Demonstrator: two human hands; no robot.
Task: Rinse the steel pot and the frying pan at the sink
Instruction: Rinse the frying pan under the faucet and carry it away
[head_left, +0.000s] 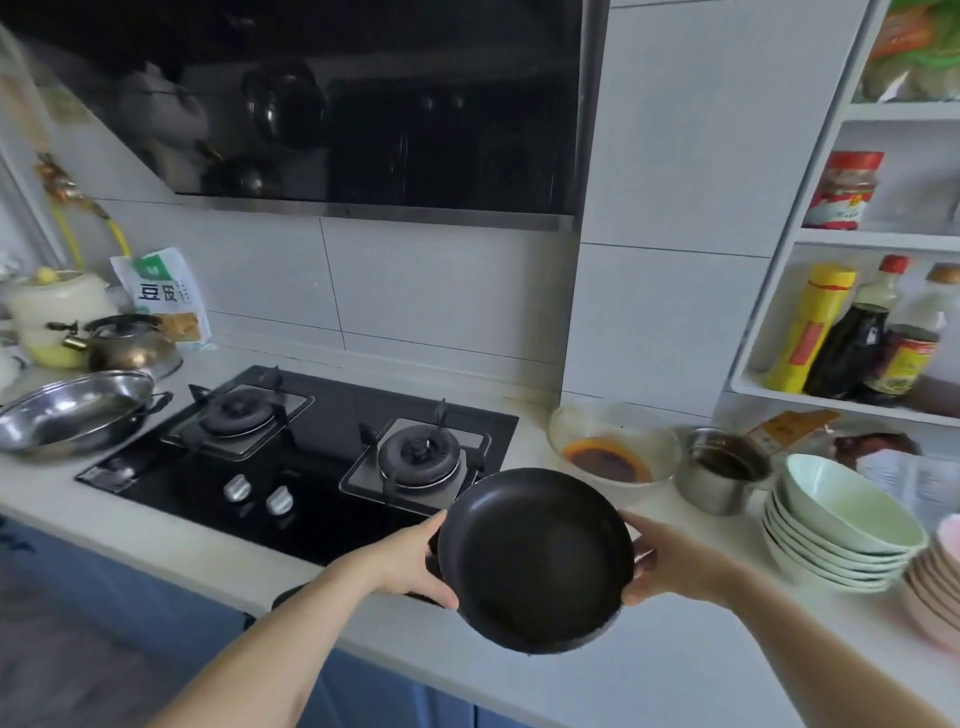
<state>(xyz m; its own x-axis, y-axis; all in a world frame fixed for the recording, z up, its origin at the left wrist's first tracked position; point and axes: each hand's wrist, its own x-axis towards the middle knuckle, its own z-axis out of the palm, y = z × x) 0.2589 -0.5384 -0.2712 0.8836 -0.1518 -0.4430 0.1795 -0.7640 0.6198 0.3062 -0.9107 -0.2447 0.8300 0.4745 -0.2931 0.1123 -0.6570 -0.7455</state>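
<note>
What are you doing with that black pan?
A person holds the black frying pan by its rim, left hand on one side, right hand on the other, above the counter edge by the stove. It looks empty. The steel pot sits untouched on the counter beside stacked bowls. No sink is in view.

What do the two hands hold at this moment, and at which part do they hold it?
Both hands hold the black frying pan by its rim: the left hand at the left edge, the right hand at the right edge. The handle is not gripped.
</note>
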